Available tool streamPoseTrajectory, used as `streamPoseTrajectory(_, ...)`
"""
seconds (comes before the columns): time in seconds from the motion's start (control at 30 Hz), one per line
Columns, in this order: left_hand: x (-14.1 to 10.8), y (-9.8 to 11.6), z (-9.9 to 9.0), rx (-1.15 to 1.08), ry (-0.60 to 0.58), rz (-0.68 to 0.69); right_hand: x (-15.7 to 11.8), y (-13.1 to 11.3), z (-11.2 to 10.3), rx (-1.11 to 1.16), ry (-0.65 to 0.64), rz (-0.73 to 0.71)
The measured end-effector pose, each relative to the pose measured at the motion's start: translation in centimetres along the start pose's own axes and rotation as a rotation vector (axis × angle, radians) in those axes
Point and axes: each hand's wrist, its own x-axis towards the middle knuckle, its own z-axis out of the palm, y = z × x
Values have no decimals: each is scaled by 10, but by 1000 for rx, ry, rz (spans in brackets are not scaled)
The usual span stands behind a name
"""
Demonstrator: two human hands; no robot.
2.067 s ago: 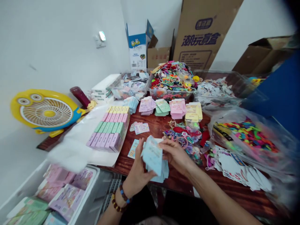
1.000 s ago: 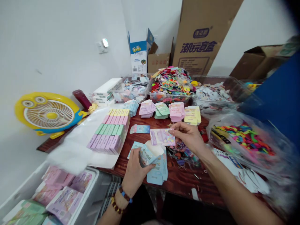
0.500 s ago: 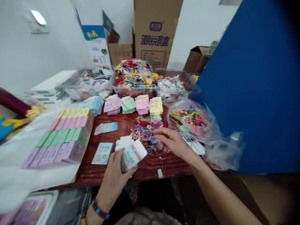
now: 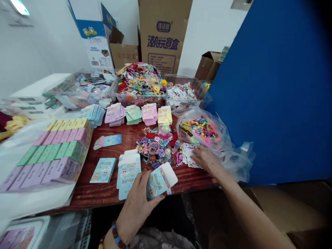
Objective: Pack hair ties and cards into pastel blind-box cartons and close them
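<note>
In my left hand (image 4: 140, 195) is a small light-blue carton (image 4: 157, 181), tilted, its white end flap standing open. The fingers wrap around its near side. My right hand (image 4: 206, 159) reaches over a pile of white printed sticker-like cutouts (image 4: 187, 155), fingertips touching them and slightly apart. Left of these lies a heap of coloured hair ties and trinkets (image 4: 157, 147). Flattened blue cartons (image 4: 128, 171) lie beside my left hand, and a closed blue carton (image 4: 103, 170) is farther left. A blue card (image 4: 112, 140) rests behind it.
Rows of pastel cartons (image 4: 55, 148) stand on the left. Stacks of flat cartons (image 4: 149, 114) line the middle. Behind are clear bins with packets (image 4: 95, 84), colourful trinkets (image 4: 141, 81) and white cutouts (image 4: 181, 91). A plastic bag of bright pieces (image 4: 201, 129) sits right, near a blue panel (image 4: 259, 103).
My right hand has moved from the trinket heap rightward to the white cutouts. My left hand has carried the open carton right, off the flattened cartons. The view has shifted.
</note>
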Motion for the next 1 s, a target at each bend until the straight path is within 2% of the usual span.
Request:
streamPoseTrajectory(0.1,0,-1,1,0,2,-5,-2,-1,-3,-39,-34,20)
streamPoseTrajectory(0.23,4,-2,7,16,18,6,-2,-2,-4,74,-31,101)
streamPoseTrajectory(0.33,7,0,11,4,-12,27,1,-1,-2,162,-54,142)
streamPoseTrajectory(0.57,8,0,9,14,2,38,3,2,-1,168,-62,153)
streamPoseTrajectory(0.77,10,1,8,16,-21,16,-1,3,0,99,14,38)
streamPoseTrajectory(0.9,11,0,10,17,-19,29,2,9,4,204,73,12)
streamPoseTrajectory(1.0,11,-2,13,29,-4,34,6,17,9,357,117,58)
